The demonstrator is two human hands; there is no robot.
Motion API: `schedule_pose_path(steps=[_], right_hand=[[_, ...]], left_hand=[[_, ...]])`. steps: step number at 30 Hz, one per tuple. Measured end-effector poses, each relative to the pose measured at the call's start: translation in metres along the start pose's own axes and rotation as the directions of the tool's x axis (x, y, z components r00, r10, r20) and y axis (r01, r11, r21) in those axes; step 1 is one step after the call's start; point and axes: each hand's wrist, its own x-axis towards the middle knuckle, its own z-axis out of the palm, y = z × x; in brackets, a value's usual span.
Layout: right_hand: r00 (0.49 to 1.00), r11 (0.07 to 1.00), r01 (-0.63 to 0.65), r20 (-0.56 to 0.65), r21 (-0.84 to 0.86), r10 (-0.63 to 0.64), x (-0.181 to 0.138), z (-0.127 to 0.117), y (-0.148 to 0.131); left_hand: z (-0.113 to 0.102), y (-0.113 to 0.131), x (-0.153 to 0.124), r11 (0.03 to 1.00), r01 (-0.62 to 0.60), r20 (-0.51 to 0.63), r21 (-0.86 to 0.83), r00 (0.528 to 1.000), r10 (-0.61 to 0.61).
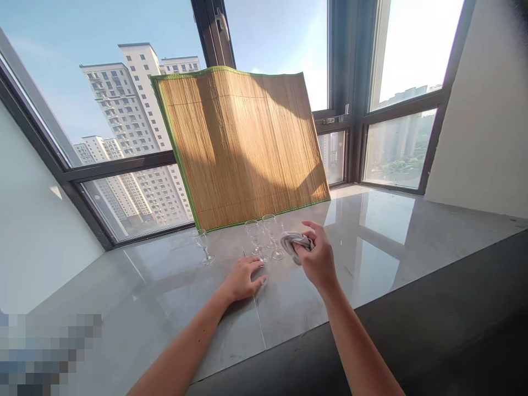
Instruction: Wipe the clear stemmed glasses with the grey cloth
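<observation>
Clutching a pale cloth [291,245] in the right grip [319,258], a person reaches across a glossy grey sill [165,297]. The cloth is bunched up just to the right of a cluster of stemmed glasses [252,228]; the right grip is closed on it, with one finger jutting out to the side. The left grip [242,279] is low over the sill in front of the cluster, its thumb spread from the bent fingers; whether it grasps the nearest glass cannot be told, since clear glass blends into the grey behind it. The glasses overlap too much for a sure count. A lone glass [201,239] stands upright to their left. Behind them, a straw-coloured mat [264,143] with green edging leans at the window [272,33], its lower edge on the sill, crossed by sunlight and shadow. Beyond the dark frame [355,82], pale towers [142,99] rise against a blue sky [53,82]. A pale wall [474,126] stands at far right.
</observation>
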Motion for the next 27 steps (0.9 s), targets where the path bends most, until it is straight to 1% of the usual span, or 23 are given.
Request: schedule_pose_path(steps=[2, 3, 4, 5, 6, 7, 8, 9, 10, 11, 12, 14, 15, 16, 17, 18, 20, 21, 22, 23, 25, 26, 27], right_hand=[[1.000, 1.000, 0.002, -0.003, 0.000, -0.002, 0.001, 0.000, -0.001], [1.000, 1.000, 0.001, -0.007, 0.001, -0.001, 0.001, 0.000, -0.002], [1.000, 1.000, -0.001, -0.010, 0.003, 0.001, 0.001, 0.000, -0.002], [1.000, 1.000, -0.004, -0.010, 0.007, 0.004, 0.001, 0.001, -0.002], [1.000, 1.000, -0.006, -0.008, 0.011, 0.006, 0.000, 0.001, -0.001], [1.000, 1.000, -0.007, -0.001, 0.015, 0.007, 0.000, 0.002, -0.001], [1.000, 1.000, -0.008, 0.010, 0.019, 0.008, -0.001, 0.004, -0.001], [1.000, 1.000, -0.008, 0.023, 0.022, 0.008, -0.003, 0.005, 0.000], [0.999, 1.000, -0.005, 0.035, 0.023, 0.005, -0.004, 0.007, 0.001], [0.999, 1.000, -0.001, 0.046, 0.020, 0.000, -0.005, 0.008, 0.001], [0.998, 1.000, 0.005, 0.056, 0.013, -0.006, -0.007, 0.010, 0.002], [0.997, 1.000, 0.022, 0.073, -0.011, -0.021, -0.010, 0.013, 0.003], [0.996, 0.999, 0.032, 0.084, -0.024, -0.030, -0.011, 0.014, 0.004], [0.995, 0.998, 0.043, 0.096, -0.038, -0.039, -0.012, 0.015, 0.005], [0.993, 0.997, 0.054, 0.109, -0.052, -0.048, -0.013, 0.016, 0.005], [0.991, 0.996, 0.066, 0.123, -0.067, -0.058, -0.013, 0.017, 0.006], [0.986, 0.991, 0.092, 0.146, -0.099, -0.077, -0.013, 0.018, 0.006], [0.984, 0.988, 0.104, 0.157, -0.115, -0.086, -0.013, 0.018, 0.007], [0.982, 0.985, 0.116, 0.165, -0.132, -0.093, -0.013, 0.019, 0.007], [0.980, 0.981, 0.126, 0.174, -0.148, -0.099, -0.013, 0.020, 0.006], [0.973, 0.971, 0.148, 0.202, -0.188, -0.109, -0.014, 0.021, 0.004], [0.968, 0.963, 0.162, 0.223, -0.216, -0.112, -0.016, 0.021, 0.002], [0.963, 0.953, 0.177, 0.243, -0.248, -0.115, -0.019, 0.022, -0.002]], left_hand=[[-0.005, -0.005, 0.002, 0.993, 0.071, -0.094, -0.089, 0.992, -0.079], [-0.009, -0.010, 0.003, 0.979, 0.143, -0.194, -0.144, 0.966, -0.170], [-0.015, -0.018, 0.004, 0.952, 0.227, -0.322, -0.206, 0.903, -0.286], [-0.022, -0.026, 0.004, 0.909, 0.312, -0.468, -0.277, 0.783, -0.411], [-0.029, -0.036, 0.004, 0.862, 0.366, -0.600, -0.351, 0.619, -0.507], [-0.036, -0.047, 0.003, 0.819, 0.390, -0.700, -0.420, 0.436, -0.566], [-0.043, -0.057, 0.001, 0.771, 0.407, -0.743, -0.489, 0.268, -0.613], [-0.048, -0.067, -0.001, 0.718, 0.422, -0.735, -0.553, 0.158, -0.659], [-0.052, -0.076, -0.003, 0.667, 0.428, -0.700, -0.609, 0.105, -0.706], [-0.053, -0.084, -0.005, 0.613, 0.427, -0.641, -0.664, 0.096, -0.761], [-0.053, -0.091, -0.006, 0.559, 0.424, -0.565, -0.713, 0.125, -0.815], [-0.050, -0.101, -0.007, 0.477, 0.429, -0.412, -0.767, 0.240, -0.879], [-0.047, -0.104, -0.007, 0.458, 0.440, -0.356, -0.773, 0.296, -0.886], [-0.045, -0.106, -0.006, 0.454, 0.455, -0.324, -0.766, 0.338, -0.884], [-0.043, -0.107, -0.005, 0.464, 0.469, -0.314, -0.752, 0.364, -0.877], [-0.042, -0.106, -0.005, 0.479, 0.479, -0.320, -0.736, 0.378, -0.869], [-0.041, -0.100, -0.004, 0.516, 0.483, -0.366, -0.708, 0.374, -0.852], [-0.042, -0.094, -0.003, 0.563, 0.479, -0.417, -0.673, 0.383, -0.824], [-0.043, -0.086, -0.003, 0.630, 0.464, -0.483, -0.622, 0.406, -0.776], [-0.043, -0.075, -0.002, 0.713, 0.435, -0.554, -0.550, 0.448, -0.701], [-0.041, -0.049, -0.001, 0.858, 0.305, -0.640, -0.414, 0.573, -0.512], [-0.038, -0.036, -0.001, 0.890, 0.221, -0.628, -0.398, 0.641, -0.440], [-0.035, -0.022, -0.002, 0.894, 0.142, -0.599, -0.424, 0.696, -0.395]])
